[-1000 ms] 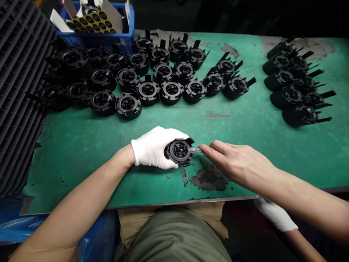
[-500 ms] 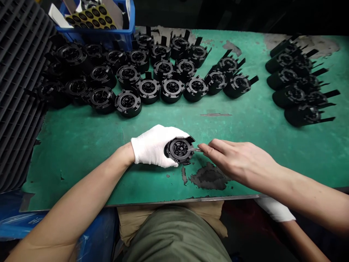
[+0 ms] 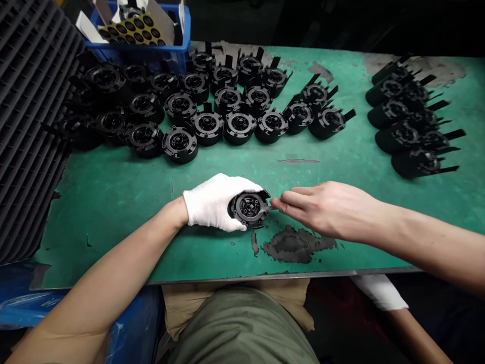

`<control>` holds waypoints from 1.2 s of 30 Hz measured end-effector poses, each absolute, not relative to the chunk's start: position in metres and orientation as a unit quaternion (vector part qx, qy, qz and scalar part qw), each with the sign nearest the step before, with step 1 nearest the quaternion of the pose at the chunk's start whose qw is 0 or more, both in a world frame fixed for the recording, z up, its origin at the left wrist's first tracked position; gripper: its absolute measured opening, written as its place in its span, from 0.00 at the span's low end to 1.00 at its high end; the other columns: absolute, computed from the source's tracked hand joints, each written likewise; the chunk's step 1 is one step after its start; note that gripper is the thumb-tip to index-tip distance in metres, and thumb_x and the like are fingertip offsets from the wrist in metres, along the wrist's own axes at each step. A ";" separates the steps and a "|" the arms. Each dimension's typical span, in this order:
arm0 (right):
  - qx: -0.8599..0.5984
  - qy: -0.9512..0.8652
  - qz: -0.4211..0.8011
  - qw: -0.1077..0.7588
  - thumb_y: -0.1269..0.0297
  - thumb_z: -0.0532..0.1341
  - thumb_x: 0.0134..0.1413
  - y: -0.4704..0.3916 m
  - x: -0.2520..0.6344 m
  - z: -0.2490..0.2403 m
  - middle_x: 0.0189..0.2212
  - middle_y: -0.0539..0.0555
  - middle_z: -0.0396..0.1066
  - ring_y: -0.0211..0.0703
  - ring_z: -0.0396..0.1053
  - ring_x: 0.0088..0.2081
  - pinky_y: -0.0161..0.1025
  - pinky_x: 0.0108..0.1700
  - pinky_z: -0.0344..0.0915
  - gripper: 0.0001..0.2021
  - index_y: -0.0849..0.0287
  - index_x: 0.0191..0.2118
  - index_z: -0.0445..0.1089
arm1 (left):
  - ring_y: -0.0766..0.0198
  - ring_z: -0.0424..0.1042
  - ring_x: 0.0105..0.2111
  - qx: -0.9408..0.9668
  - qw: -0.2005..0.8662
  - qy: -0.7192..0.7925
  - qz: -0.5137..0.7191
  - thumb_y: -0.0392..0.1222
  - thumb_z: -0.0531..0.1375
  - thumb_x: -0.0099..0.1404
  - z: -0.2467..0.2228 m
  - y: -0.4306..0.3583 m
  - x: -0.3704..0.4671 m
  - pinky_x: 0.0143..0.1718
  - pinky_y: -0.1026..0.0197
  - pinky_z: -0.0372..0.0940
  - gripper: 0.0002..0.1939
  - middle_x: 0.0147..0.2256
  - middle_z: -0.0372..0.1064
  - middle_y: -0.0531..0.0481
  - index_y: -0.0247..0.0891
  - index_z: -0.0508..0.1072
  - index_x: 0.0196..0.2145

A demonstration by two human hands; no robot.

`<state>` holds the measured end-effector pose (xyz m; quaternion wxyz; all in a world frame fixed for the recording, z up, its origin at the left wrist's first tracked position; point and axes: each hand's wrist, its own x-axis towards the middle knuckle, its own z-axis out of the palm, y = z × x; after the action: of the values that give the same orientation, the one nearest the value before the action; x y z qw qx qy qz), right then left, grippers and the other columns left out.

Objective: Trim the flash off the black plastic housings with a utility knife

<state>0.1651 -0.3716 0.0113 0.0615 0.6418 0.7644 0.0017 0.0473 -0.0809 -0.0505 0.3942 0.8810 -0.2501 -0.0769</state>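
My left hand (image 3: 212,203), in a white glove, is wrapped round the side of a round black plastic housing (image 3: 250,207). The housing faces up, showing its ringed, ribbed end, and is held low over the green table. From the right, my bare right hand (image 3: 314,208) pinches a thin metal blade (image 3: 268,208). Its tip lies at the right rim of the housing, and the fingers hide its other end. Whether the tip touches the plastic I cannot tell.
Several similar black housings (image 3: 240,124) stand in rows at the back left, with another cluster (image 3: 417,162) at the right. Behind them is a blue bin (image 3: 178,53) holding a yellow sticker sheet (image 3: 132,31). Another person's gloved hand (image 3: 381,291) shows below the table edge.
My right hand has turned and risen slightly, and the blade tip has shifted from over the housing's face toward its right rim. The left hand keeps its hold.
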 end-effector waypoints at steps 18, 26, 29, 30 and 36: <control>0.846 0.519 -0.005 -0.123 0.67 0.57 0.78 -0.403 0.081 -0.022 0.40 0.53 0.74 0.38 0.73 0.33 0.36 0.34 0.68 0.16 0.62 0.65 0.69 | 0.40 0.78 0.59 0.873 0.437 -0.214 0.029 0.68 0.82 0.45 -0.078 -0.083 0.045 0.63 0.37 0.73 0.47 0.57 0.76 0.36 0.42 0.71 0.53; 0.858 0.509 0.068 -0.016 0.74 0.55 0.75 -0.394 0.067 -0.019 0.33 0.50 0.70 0.39 0.64 0.26 0.38 0.29 0.58 0.19 0.64 0.66 0.68 | 0.38 0.78 0.59 0.890 0.404 -0.212 0.000 0.55 0.82 0.49 -0.069 -0.088 0.041 0.62 0.36 0.73 0.46 0.61 0.75 0.36 0.43 0.68 0.60; 0.865 0.496 0.074 0.021 0.79 0.53 0.68 -0.391 0.058 -0.013 0.34 0.51 0.71 0.40 0.64 0.27 0.39 0.28 0.57 0.24 0.63 0.65 0.67 | 0.38 0.81 0.55 0.901 0.386 -0.198 -0.002 0.53 0.78 0.52 -0.065 -0.091 0.040 0.58 0.39 0.76 0.44 0.57 0.78 0.38 0.43 0.68 0.62; 0.868 0.491 0.073 0.030 0.81 0.53 0.65 -0.389 0.055 -0.012 0.34 0.52 0.72 0.40 0.64 0.27 0.39 0.28 0.57 0.25 0.63 0.65 0.66 | 0.38 0.81 0.54 0.904 0.380 -0.194 0.001 0.54 0.78 0.52 -0.065 -0.091 0.039 0.58 0.39 0.76 0.47 0.58 0.77 0.37 0.42 0.67 0.65; 0.871 0.480 0.077 0.068 0.83 0.54 0.58 -0.382 0.046 -0.007 0.34 0.53 0.72 0.42 0.65 0.27 0.39 0.25 0.57 0.29 0.65 0.65 0.64 | 0.36 0.80 0.57 0.914 0.351 -0.203 -0.015 0.58 0.74 0.56 -0.059 -0.094 0.042 0.60 0.39 0.75 0.50 0.61 0.77 0.36 0.41 0.64 0.71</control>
<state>0.0464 -0.3819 -0.0067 0.0677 0.8712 0.4801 0.0766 0.0422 -0.0943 -0.0593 0.3513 0.9138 -0.2035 -0.0151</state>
